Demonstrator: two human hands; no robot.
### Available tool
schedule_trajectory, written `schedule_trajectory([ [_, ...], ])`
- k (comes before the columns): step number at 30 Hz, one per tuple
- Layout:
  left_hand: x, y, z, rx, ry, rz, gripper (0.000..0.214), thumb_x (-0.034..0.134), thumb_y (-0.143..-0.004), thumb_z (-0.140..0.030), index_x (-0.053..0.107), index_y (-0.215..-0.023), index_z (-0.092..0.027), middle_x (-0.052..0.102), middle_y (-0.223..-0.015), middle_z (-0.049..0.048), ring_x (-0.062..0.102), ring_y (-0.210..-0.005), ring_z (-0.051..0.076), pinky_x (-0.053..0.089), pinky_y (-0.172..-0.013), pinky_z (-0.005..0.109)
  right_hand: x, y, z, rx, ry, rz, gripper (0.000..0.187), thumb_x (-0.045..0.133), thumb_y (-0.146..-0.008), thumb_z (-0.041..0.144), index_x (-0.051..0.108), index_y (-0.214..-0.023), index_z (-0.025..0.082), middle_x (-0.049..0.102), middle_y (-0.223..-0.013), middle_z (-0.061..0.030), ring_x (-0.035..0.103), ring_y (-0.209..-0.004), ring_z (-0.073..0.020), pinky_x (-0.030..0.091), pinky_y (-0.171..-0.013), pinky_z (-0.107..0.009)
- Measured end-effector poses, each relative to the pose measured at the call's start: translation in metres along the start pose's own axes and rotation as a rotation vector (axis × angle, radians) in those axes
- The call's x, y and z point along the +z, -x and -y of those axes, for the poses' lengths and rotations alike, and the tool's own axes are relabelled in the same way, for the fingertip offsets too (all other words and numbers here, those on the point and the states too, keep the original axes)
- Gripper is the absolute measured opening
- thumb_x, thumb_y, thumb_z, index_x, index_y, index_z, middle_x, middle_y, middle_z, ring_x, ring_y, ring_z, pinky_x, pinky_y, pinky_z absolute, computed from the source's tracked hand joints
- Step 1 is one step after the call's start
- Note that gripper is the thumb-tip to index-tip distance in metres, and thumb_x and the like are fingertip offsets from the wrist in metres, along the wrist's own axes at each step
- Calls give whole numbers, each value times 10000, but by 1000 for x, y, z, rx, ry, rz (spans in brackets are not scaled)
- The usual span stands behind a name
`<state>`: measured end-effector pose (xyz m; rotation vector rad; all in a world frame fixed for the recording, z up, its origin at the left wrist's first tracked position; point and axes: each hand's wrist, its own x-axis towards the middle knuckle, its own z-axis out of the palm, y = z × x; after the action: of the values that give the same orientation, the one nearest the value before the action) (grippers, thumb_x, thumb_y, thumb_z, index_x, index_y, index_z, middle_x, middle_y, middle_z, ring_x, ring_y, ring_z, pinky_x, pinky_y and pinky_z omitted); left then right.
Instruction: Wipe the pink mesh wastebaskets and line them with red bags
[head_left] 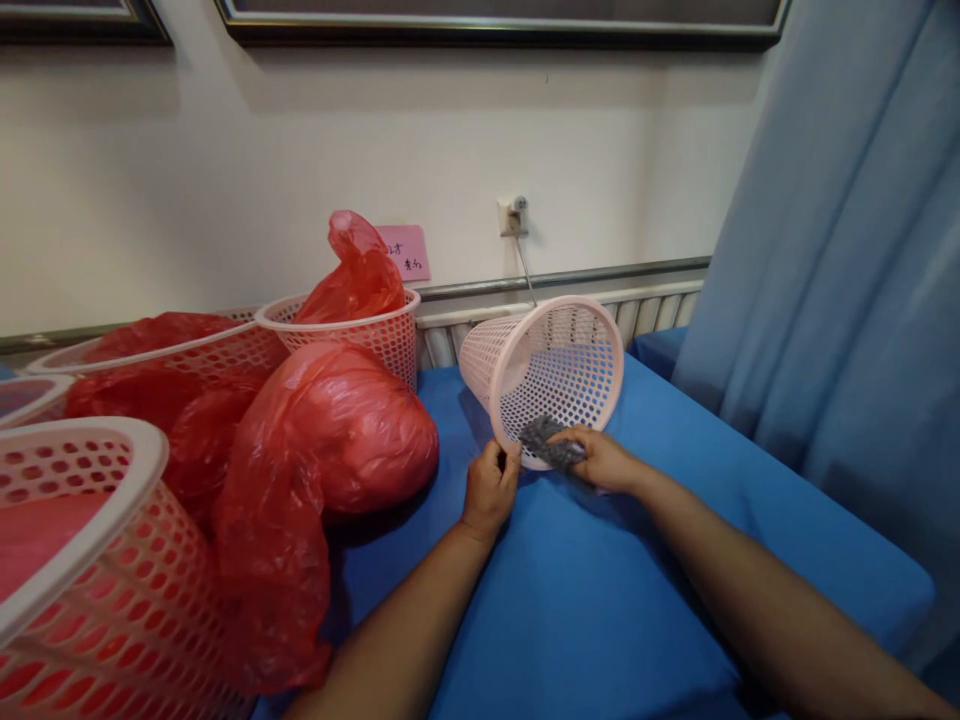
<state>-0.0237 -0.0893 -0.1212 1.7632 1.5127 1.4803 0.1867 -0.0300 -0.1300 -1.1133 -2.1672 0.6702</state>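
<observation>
A pale pink plastic wastebasket (484,355) with a perforated wall lies on its side on the blue table cover (540,590), its mouth facing me. My left hand (491,485) is closed on the lower left of its rim, thumb against the edge. In my right hand (600,458) is a bunched dark grey cloth (551,442). The cloth lies at the lower rim and reaches a little into the mouth. My right fingertips are partly hidden by the cloth.
Left of me stand several pink baskets (82,600) with red plastic bags; a full red bag (367,430) lies beside them. Behind are a radiator (442,347), a pipe, a wall socket (514,217) and a pink note (405,252). A blue curtain (825,300) hangs at right.
</observation>
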Motion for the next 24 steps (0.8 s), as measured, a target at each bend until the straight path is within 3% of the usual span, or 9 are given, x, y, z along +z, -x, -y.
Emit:
schedule_trajectory([
  [2, -1, -1, 1, -1, 0, 6, 313, 544, -941, -446, 663, -961, -157, 738, -823, 50, 672, -710, 177, 512, -670, 280, 9, 0, 7, -96, -178, 92, 609, 590, -675, 2, 676, -1215, 270, 689, -1195, -6, 655, -1058, -160, 508, -960, -285],
  [4, -4, -2, 2, -5, -7, -8, 318, 550, -938, -448, 671, -969, -155, 743, -840, 56, 672, -722, 182, 513, -671, 283, 4, -1, 4, -105, -196, 78, 624, 572, -665, -11, 673, -1220, 255, 679, -1217, -19, 639, -1100, -168, 491, -999, -300],
  [8, -8, -5, 1, -24, -19, -51, 353, 530, -947, -491, 640, -846, -171, 681, -706, 16, 626, -628, 162, 478, -603, 263, -33, -5, -20, 178, 171, -266, 563, 545, -721, -5, 693, -1216, 221, 619, -1280, -99, 577, -1185, -251, 424, -1080, -413],
  [10, -7, -5, 2, -31, -10, -42, 360, 537, -944, -499, 624, -813, -175, 667, -681, 8, 623, -620, 159, 479, -604, 263, -43, -5, -29, 245, 197, -353, 548, 520, -765, 13, 669, -1260, 194, 552, -1360, -150, 544, -1220, -302, 384, -1102, -501],
  [12, -2, -4, 5, -33, 13, 8, 329, 553, -938, -478, 651, -878, -169, 711, -750, 26, 659, -674, 171, 511, -649, 279, -39, -5, -29, 214, 131, -311, 535, 535, -738, -1, 688, -1217, 181, 578, -1324, -153, 553, -1202, -301, 385, -1103, -507],
  [15, 6, -2, 11, -31, 51, 137, 260, 637, -879, -394, 696, -981, -162, 774, -919, 68, 712, -797, 207, 557, -738, 324, -12, -4, -16, 87, -9, -136, 529, 591, -658, -13, 721, -1115, 220, 682, -1149, -64, 626, -1086, -222, 482, -1020, -382],
  [19, 9, -2, 17, -34, 83, 213, 216, 671, -830, -346, 715, -932, -161, 785, -915, 74, 723, -795, 223, 573, -725, 335, 10, -4, -2, -47, -231, 56, 571, 623, -664, 46, 678, -1192, 253, 716, -1096, 4, 678, -931, -154, 548, -859, -286],
  [21, 6, -3, 16, -36, 85, 180, 236, 639, -862, -375, 695, -953, -165, 773, -905, 66, 716, -800, 213, 565, -729, 329, 0, -5, -6, -14, -177, -3, 565, 622, -663, 40, 686, -1185, 244, 710, -1113, -13, 666, -981, -172, 528, -913, -308],
  [24, -2, -6, 11, -40, 55, 85, 247, 597, -903, -421, 630, -873, -178, 710, -765, 20, 668, -709, 179, 522, -677, 292, -30, -6, -22, 140, 35, -266, 539, 596, -707, 37, 688, -1206, 217, 620, -1274, -107, 564, -1182, -266, 413, -1078, -435],
])
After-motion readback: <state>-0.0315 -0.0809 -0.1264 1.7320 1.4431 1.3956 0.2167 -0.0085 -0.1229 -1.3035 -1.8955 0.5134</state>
